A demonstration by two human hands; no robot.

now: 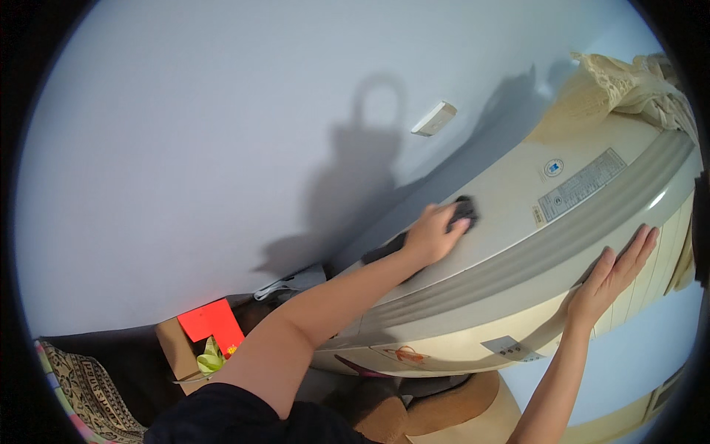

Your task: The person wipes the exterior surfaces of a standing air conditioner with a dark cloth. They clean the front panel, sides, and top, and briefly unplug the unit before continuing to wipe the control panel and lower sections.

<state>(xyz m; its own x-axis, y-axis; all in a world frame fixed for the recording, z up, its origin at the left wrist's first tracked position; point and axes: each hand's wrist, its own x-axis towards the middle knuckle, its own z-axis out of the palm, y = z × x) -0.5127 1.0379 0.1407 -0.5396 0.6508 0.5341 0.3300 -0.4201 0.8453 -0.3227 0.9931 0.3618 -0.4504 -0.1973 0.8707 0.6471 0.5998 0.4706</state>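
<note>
A large cream and grey appliance (pixel 473 296), which looks like a floor-standing air conditioner, runs diagonally across the right half. My left hand (pixel 433 233) presses a dark cloth-like thing (pixel 464 212) against its flat side, near the wall. Fingers curl around this thing, and motion blurs its outline. A dark strip (pixel 384 250) shows beside my left forearm; whether it belongs to the same thing I cannot tell. Fingers outstretched, my right hand (pixel 603 285) lies flat on the appliance's rounded grey front edge.
A white wall plate (pixel 435 118) sits on the wall (pixel 185 148) behind. Lacy beige fabric (pixel 606 85) drapes over the appliance's far end. At lower left stand a cardboard box (pixel 176 348) with a red packet (pixel 211 323) and a patterned cloth (pixel 89 392). Brown rounded shapes (pixel 451 403) lie below.
</note>
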